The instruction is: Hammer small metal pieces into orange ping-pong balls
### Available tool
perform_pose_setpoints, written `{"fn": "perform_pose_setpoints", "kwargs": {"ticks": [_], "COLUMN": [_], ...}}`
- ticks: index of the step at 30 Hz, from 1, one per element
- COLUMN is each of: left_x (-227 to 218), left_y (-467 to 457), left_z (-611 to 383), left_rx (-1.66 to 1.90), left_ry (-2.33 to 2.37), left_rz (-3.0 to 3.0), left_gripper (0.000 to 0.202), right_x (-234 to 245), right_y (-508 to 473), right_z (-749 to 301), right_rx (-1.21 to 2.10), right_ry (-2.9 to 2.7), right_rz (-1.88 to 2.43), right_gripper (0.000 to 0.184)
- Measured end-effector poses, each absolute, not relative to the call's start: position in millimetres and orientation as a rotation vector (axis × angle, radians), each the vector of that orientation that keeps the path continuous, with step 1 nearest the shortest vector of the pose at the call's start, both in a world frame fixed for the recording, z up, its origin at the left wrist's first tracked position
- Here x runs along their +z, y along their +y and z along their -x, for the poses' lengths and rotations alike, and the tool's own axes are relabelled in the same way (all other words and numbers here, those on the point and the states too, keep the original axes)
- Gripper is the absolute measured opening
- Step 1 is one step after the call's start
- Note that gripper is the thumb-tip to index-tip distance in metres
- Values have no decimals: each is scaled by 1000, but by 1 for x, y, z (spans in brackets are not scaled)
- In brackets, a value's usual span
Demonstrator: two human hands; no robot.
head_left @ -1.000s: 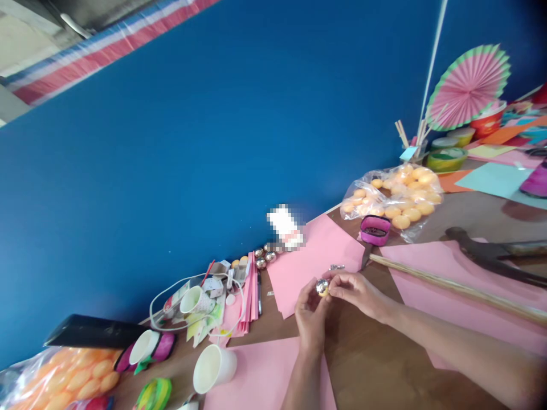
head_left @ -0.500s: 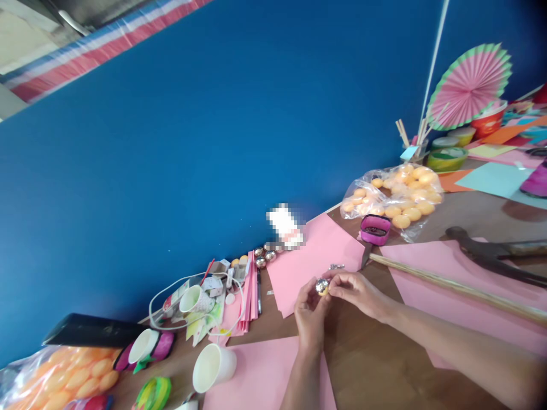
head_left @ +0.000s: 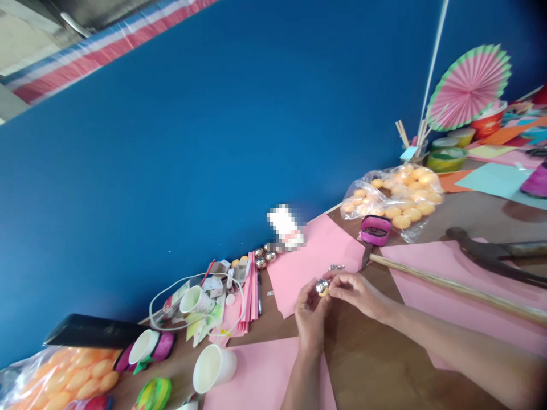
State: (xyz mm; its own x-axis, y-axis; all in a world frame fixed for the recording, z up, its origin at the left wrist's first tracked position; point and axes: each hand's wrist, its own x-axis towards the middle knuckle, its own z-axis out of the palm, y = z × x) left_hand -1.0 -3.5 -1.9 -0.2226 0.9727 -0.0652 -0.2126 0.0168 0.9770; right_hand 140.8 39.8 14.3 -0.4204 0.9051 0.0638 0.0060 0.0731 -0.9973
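A small ball (head_left: 322,287) is shiny silver over most of its surface, with yellow-orange showing at the bottom. My left hand (head_left: 310,313) grips it from the left between thumb and fingers. Against its right side, my right hand (head_left: 351,289) has thumb and finger pinched together; whether a tiny piece is between them I cannot make out. Just beyond the hands, small shiny metal pieces (head_left: 336,267) lie on a pink paper sheet (head_left: 314,250). Several finished-looking silver balls (head_left: 265,257) rest near the wall.
To the right lie a wooden stick (head_left: 453,285), a hammer (head_left: 491,250) and a purple container (head_left: 375,230). Behind is a plastic bag of orange balls (head_left: 412,196). At left stand a white cup (head_left: 214,368), a looped white cable (head_left: 156,324) and another bag of orange balls (head_left: 79,376).
Almost nothing differs. Both hands stay around the ball in the same place, and the view has shifted very slightly.
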Motion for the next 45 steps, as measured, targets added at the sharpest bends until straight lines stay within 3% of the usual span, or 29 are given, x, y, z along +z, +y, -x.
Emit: {"fn": "perform_pose_setpoints", "kwargs": {"ticks": [28, 37, 45], "left_x": [5, 5, 3], "left_y": [-4, -2, -2], "left_z": [-1, -2, -1], "left_rx": [1436, 1468, 1451], "left_ry": [1220, 1239, 1227], "left_rz": [-1048, -1042, -1011], "left_gripper": [35, 34, 34], "right_x": [10, 10, 6], "right_y": [40, 43, 43], "right_z": [-139, -138, -139], "right_rx": [1632, 1795, 1776], "right_ry": [-1423, -1283, -1322], "right_rz": [906, 792, 815], "right_gripper": [15, 27, 27]}}
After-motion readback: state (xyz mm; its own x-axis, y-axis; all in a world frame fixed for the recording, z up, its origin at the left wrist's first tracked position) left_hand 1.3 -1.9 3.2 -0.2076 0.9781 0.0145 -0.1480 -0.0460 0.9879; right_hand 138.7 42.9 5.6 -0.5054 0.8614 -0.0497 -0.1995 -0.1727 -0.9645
